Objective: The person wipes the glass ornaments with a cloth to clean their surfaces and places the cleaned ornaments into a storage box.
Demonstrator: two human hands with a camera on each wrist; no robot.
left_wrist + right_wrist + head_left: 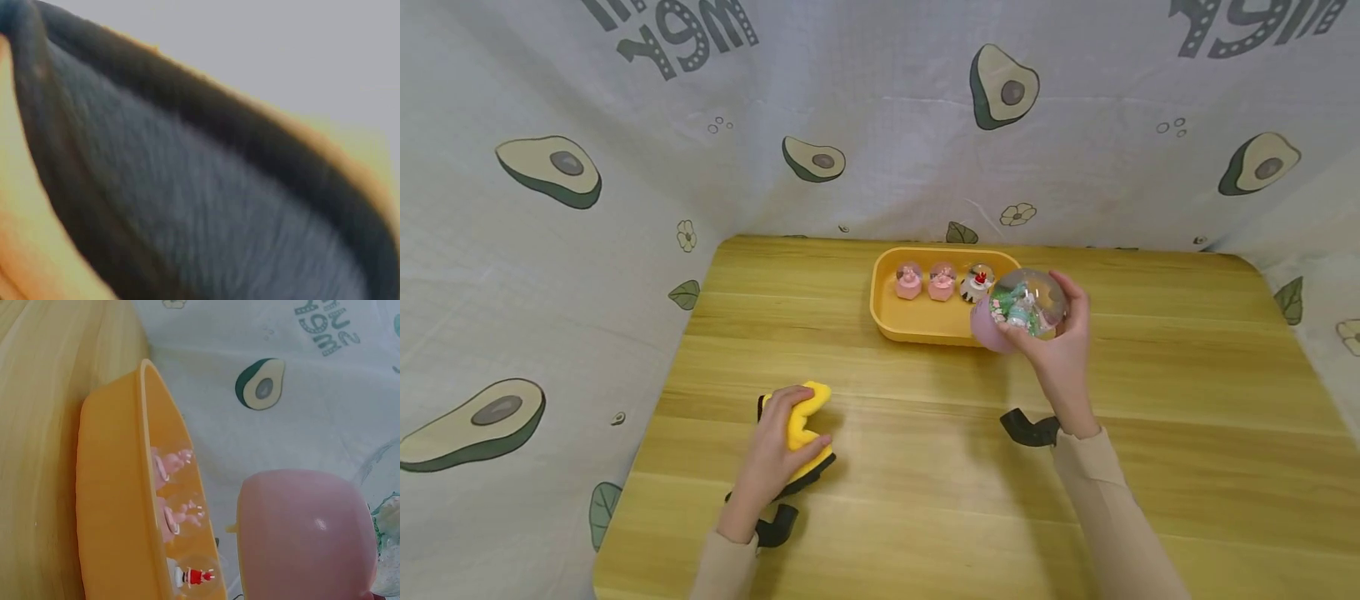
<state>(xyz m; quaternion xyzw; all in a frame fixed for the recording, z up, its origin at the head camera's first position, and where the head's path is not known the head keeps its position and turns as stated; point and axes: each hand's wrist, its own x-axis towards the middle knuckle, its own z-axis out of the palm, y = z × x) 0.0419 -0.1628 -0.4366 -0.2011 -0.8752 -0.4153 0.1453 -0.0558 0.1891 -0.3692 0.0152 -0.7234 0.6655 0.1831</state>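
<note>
My right hand (1067, 358) grips a large snow globe (1028, 302) with a lilac-pink base and a small figure among greenery inside. The globe is tilted above the right end of a yellow tray (925, 337), and its pink base (306, 534) fills much of the right wrist view. In the tray stand two pink mini snow globes (908, 282) and one with a red figure (979, 283). At the left, my left hand (775, 446) holds a soft yellow thing with black edging (803, 425); its kind is unclear. A blurred dark surface (187, 181) fills the left wrist view.
The wooden table (910, 483) carries the tray near its back edge. A white curtain (895, 150) printed with avocados hangs behind it and along both sides. Black wrist mounts (1028, 428) sit on both wrists.
</note>
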